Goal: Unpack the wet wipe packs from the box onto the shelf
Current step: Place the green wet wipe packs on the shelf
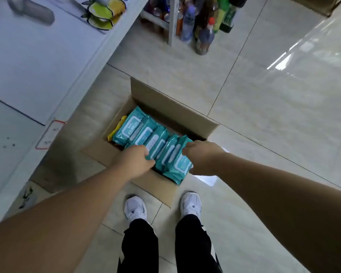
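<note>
Left hand (135, 161) and right hand (202, 157) fingertips hidden among wet wipe packs (144, 133); bottles (204, 36) cropped above.

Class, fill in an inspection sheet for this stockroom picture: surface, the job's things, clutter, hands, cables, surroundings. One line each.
Surface: glossy pale tiled floor; the box stands on it.
Job's things: open cardboard box with teal wet wipe packs standing in a row inside; a yellow pack at the row's far end.
Clutter: bottles stand on the floor beyond the box.
Hands: left hand and right hand grip a bunch of the packs from opposite sides, at the box's near end.
Cables: nothing seen.
Surroundings: white shelf on the left; the person's white shoes at the box's near side.
</note>
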A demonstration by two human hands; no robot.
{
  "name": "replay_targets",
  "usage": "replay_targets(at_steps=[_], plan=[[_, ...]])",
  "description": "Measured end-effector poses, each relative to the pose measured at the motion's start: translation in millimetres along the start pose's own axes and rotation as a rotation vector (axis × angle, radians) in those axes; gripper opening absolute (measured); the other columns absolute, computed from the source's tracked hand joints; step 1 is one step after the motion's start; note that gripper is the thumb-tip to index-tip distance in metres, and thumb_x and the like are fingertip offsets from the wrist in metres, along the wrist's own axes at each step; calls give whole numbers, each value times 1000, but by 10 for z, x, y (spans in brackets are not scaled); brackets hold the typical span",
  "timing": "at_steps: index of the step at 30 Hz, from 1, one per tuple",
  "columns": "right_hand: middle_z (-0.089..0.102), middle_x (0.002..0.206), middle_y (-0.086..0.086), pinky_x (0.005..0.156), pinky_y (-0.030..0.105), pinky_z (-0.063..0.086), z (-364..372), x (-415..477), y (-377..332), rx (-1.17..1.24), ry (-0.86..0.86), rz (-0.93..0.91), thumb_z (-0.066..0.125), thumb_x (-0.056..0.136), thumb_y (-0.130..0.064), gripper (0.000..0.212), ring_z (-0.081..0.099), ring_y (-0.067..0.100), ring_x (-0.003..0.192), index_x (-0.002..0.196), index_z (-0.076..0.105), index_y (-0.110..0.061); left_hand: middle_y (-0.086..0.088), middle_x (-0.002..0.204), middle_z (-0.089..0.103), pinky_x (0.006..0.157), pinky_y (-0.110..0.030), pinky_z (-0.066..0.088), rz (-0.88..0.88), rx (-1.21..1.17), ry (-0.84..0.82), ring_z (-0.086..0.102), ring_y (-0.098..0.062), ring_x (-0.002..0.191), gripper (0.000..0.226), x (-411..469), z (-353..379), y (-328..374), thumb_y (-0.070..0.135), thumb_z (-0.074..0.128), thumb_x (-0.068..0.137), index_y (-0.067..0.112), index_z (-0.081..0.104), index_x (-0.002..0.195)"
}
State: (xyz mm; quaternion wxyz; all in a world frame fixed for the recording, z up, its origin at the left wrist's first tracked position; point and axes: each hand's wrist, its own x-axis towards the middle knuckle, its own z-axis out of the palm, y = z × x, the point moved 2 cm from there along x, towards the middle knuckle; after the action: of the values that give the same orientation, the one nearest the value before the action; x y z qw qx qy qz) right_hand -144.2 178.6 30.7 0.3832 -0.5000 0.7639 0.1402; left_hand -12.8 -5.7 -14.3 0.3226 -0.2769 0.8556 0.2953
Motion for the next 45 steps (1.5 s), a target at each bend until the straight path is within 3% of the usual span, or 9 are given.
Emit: replay_targets(at_steps=[9,18,24,28,30,33,36,40,45], plan=[[59,124,-1,95,40,55,464,1039,69,-110,-50,-90,71,84,-22,51,57,22,114,133,57,-22,-13,130,50,92,-45,53,-98,40,114,55,-31,114,79,776,388,-155,53,80,74,9,47,131],[39,155,5,126,46,20,792,1317,187,-251,-95,-157,72,87,-26,73,32,29,147,151,38,-22,-10,131,52,90,-44,53,-129,-6,109,54,-31,119,81,1208,651,-147,45,82,72,9,43,133],[47,140,2,110,44,42,743,1478,159,-306,-140,-205,77,81,-38,67,40,26,131,141,49,-26,-13,117,63,85,-45,55,-143,51,124,60,-35,110,68,1260,775,-123,46,79,77,9,47,124],[47,142,5,112,47,38,736,1482,204,-330,-186,-226,78,81,-33,74,42,29,135,146,43,-29,-5,102,64,77,-41,55,-114,-53,118,64,-31,94,45,1296,711,-212,38,79,78,14,51,104],[59,118,2,106,43,42,772,1465,248,-312,-192,-215,72,87,-34,62,55,30,121,142,44,-28,0,94,59,75,-35,51,-102,-115,101,62,-28,90,40,1280,613,-240,35,80,78,16,51,97],[51,88,-3,95,37,46,689,1375,295,-229,-190,-179,66,92,-36,47,54,27,96,135,49,-26,1,92,63,78,-34,52,-71,-213,40,63,-23,88,36,1227,404,-250,31,81,78,14,55,98],[59,89,-3,93,39,48,426,1174,322,-253,-140,-174,66,88,-35,48,54,26,85,132,47,-28,2,100,66,84,-37,54,-24,-259,-22,64,-20,94,41,1101,141,-246,33,83,78,17,58,106],[61,93,1,64,32,42,-111,803,312,-12,-94,-101,68,84,-35,61,59,27,84,135,36,-31,5,106,68,87,-40,57,-1,-297,-47,67,-17,96,45,798,-287,-187,34,84,78,23,56,111],[65,106,-3,73,30,42,-909,265,204,148,-39,-142,74,80,-39,63,55,20,89,137,49,-31,5,109,68,77,-32,57,51,-364,-22,69,-11,93,55,247,-952,47,28,84,79,24,49,122]])
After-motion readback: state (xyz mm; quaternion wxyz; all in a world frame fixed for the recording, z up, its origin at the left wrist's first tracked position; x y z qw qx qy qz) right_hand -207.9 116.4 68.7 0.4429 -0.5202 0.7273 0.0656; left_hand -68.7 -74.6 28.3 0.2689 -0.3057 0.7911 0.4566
